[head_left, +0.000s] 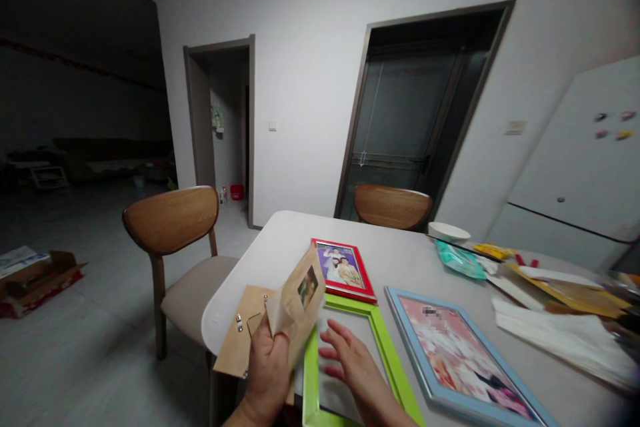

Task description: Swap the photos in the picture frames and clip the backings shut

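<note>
My left hand [270, 360] is closed round the lower edge of a brown paper sheet [299, 300], which is tilted up and bears a small dark picture. Behind that hand, a brown frame backing board [235, 337] with small metal clips lies at the table's left edge. My right hand [353, 367] has its fingers apart and holds nothing, over a green picture frame [385, 333] without a photo in it. Just beyond lies a red picture frame [367, 280] with a group photo, partly covered by the paper. A light-blue picture frame [415, 357] with a pink photo is on the right.
The white table [290, 233] also bears a white bowl [449, 232], a teal packet [459, 260], and papers and envelopes [565, 287] on the right. Wooden chairs stand at the left [173, 220] and far side [393, 207]. An open cardboard box [45, 280] sits on the floor.
</note>
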Action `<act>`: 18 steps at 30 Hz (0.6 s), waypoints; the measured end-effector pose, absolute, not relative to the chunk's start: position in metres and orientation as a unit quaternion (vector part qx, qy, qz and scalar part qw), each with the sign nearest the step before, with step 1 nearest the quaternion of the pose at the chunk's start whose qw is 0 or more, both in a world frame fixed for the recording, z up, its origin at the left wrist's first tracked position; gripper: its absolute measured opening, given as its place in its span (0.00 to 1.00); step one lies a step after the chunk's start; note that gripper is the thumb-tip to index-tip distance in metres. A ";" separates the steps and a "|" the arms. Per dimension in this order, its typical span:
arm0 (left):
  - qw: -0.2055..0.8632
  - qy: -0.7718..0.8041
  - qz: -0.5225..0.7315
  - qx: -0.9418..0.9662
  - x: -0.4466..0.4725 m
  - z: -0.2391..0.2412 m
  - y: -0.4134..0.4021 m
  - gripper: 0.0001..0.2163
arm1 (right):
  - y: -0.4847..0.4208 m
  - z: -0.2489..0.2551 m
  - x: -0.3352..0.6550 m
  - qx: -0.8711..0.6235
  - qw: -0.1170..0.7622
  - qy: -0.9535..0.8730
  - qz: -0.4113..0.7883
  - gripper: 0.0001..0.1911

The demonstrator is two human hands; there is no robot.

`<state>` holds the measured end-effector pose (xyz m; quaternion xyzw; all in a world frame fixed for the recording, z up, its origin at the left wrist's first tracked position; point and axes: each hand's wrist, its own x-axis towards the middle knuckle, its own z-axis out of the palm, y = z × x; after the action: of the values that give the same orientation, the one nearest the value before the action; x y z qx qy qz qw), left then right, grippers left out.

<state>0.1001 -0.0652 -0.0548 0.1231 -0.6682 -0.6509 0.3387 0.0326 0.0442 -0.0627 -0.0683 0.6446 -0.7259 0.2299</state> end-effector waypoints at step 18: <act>0.101 -0.836 -0.539 0.022 0.110 -0.086 -0.051 0.24 | 0.124 -0.065 -0.025 -0.074 0.227 0.737 -0.632 0.23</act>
<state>0.1098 -0.0513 -0.0856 0.0223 -0.8356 -0.5395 0.1009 -0.0246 0.1242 -0.0645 -0.0743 0.7374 -0.6318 0.2268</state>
